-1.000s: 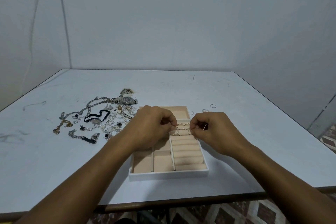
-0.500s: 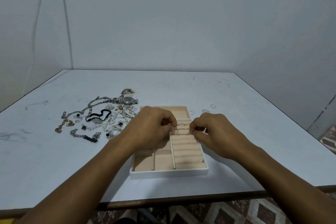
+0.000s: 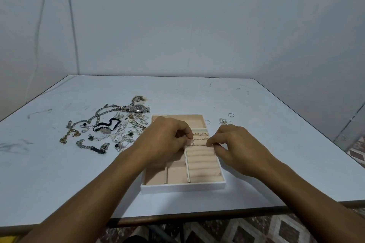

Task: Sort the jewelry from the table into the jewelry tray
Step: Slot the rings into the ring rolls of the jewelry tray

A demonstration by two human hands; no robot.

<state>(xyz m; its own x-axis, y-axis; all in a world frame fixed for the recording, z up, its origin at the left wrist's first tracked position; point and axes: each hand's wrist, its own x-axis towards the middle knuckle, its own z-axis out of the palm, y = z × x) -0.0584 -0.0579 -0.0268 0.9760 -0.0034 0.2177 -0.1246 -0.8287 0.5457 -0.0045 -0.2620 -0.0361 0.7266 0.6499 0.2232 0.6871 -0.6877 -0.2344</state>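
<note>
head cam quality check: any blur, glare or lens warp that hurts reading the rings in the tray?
Head view: soft, even light, no glare on the table; faint shadows by the jewelry tray; left hand and right hand sharp, no motion blur; rings tiny, their detail soft; jewelry pile readable; wide-angle stretch toward the frame edges.

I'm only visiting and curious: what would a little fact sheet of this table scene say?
Tray: white-rimmed tray with beige compartments, near the front edge of the table
Left hand: left hand pinches a ring at the padded rolls
Right hand: right hand has fingers curled at the rolls' right end; whether it holds anything is unclear
In tray: a few rings stand in the far rolls
Left to sort: jewelry pile with a watch left of the tray; loose rings on its right
</note>
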